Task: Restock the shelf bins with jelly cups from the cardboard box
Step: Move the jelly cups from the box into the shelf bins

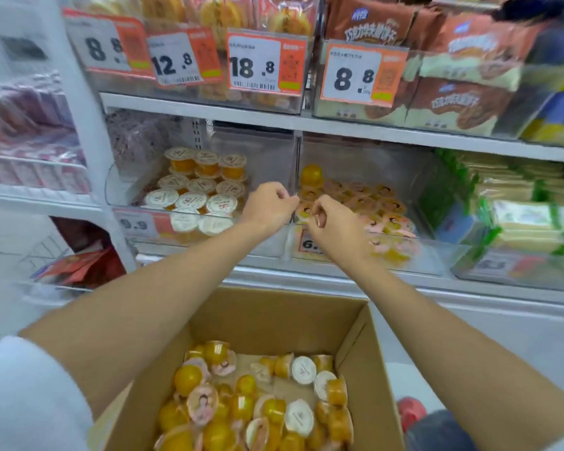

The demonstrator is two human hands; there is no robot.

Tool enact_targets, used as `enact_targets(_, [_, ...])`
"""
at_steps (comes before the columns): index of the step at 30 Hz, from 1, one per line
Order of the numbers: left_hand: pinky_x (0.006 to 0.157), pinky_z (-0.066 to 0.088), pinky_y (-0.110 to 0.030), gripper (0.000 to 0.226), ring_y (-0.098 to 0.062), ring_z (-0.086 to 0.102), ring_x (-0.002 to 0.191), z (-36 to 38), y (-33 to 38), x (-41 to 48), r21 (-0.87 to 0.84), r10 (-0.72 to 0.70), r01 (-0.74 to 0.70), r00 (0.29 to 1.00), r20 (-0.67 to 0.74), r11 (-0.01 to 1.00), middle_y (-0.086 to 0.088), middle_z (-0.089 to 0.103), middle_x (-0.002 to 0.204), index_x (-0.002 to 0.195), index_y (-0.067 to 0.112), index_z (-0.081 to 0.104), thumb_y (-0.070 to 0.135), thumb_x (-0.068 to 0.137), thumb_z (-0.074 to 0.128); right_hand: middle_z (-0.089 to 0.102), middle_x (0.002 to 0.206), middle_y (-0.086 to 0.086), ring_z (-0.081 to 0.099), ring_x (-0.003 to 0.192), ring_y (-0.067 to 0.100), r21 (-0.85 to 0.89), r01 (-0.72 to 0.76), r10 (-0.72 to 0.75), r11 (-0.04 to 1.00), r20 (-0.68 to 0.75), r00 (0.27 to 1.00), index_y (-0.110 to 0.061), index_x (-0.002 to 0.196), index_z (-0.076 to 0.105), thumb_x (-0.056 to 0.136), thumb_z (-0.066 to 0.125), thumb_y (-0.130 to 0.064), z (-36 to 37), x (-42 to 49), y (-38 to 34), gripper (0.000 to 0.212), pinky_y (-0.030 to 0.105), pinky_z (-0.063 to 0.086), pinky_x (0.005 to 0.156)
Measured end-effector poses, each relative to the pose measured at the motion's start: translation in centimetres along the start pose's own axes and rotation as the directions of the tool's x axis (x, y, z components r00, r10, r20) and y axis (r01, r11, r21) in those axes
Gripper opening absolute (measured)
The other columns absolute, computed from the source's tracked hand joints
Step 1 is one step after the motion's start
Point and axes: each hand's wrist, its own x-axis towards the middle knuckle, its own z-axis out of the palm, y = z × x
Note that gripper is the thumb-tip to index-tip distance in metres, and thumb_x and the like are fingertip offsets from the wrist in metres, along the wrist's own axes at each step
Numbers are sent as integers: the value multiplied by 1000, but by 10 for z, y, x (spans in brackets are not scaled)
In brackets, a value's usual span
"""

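Both hands are at the shelf, over the line where the two bins meet. The left hand (269,203) has its fingers curled at the clear divider (296,157). The right hand (334,224) has its fingers curled above the near corner of the right bin (437,255). Whether either hand pinches a cup or the divider cannot be told; no cup shows in either. The jelly cups (241,408) to be stocked lie loose in the open cardboard box (355,333) below the forearms, white lids and pink lids mixed. The step in hand is probably placing or tidying cups at the bin fronts. Sort by lid: white-lidded cups (192,200) go in the left bin (261,148), where they stand in stacked rows. Pink-lidded cups (372,203) go in the right bin, where they lie in a loose heap. Set each cup lid up and release it low, so that it does not roll. One orange cup (311,175) at the back of the right bin appears to stand lid down; right it when reaching there. Obstructions: the upper shelf (339,126) hangs low over the bins, with price tags (264,61) above it, so reach in flat. Green packs (463,203) sit just beside the right bin.
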Motion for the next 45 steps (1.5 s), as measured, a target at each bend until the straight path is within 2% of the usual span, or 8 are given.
enact_targets(7, [69,46,-30,27,-33,62,79,17,-110,-100,208,-409,366,883,230,907,-17,60,72,71,6,62,25,89,58,57,91,-2,56,74,19,-31,-67,73,997,287,955,-16,90,55,88,53,-17,55,-120,-1,3,28,39,59])
enact_targets(11, [68,49,-27,29,-24,60,68,41,-190,-122,339,-590,489,728,349,804,-9,66,74,76,6,66,27,93,57,57,113,5,58,100,23,-143,-358,360,922,655,664,-14,107,62,89,51,-10,108,-182,45,22,32,49,81])
enact_targets(17, [89,47,-29,24,-27,62,109,130,-259,-128,461,-601,404,659,453,790,-9,67,113,110,10,70,18,91,58,60,125,13,57,115,30,-354,-510,583,784,702,409,-8,123,58,90,49,-7,165,-242,114,34,31,47,92])
enact_targets(22, [97,45,-30,45,-25,56,120,220,-278,-122,445,-489,268,705,513,854,-8,60,130,130,14,57,35,90,62,57,126,10,52,118,27,-437,-436,617,787,588,523,-16,122,56,88,51,-13,213,-265,135,35,34,41,103])
enact_targets(26, [89,46,-33,43,-26,55,117,252,-289,-121,622,-473,111,755,455,775,-7,53,128,124,18,58,44,90,59,26,152,18,33,139,30,-413,-581,707,701,511,489,-8,146,25,90,59,-19,232,-279,141,66,34,30,113])
enact_targets(33, [93,49,-31,27,-25,61,109,241,-319,-128,442,-548,412,801,240,797,-4,61,120,111,19,68,14,84,65,47,128,18,48,120,34,-368,-725,807,582,369,461,-4,122,49,88,63,-35,246,-268,149,48,39,39,99])
enact_targets(41, [77,47,-24,8,-22,64,99,212,-344,-120,428,-619,496,755,217,755,-4,70,101,93,16,67,15,85,69,59,116,5,59,103,25,-138,-915,804,378,539,251,-15,119,44,81,67,-13,247,-261,149,45,28,47,79])
enact_targets(45, [84,54,-35,12,-29,63,102,214,-341,-122,575,-590,363,760,272,733,-8,69,105,99,14,67,13,87,64,53,117,2,55,107,22,-250,-802,686,543,683,251,-13,127,51,84,64,-6,248,-259,144,45,29,48,89])
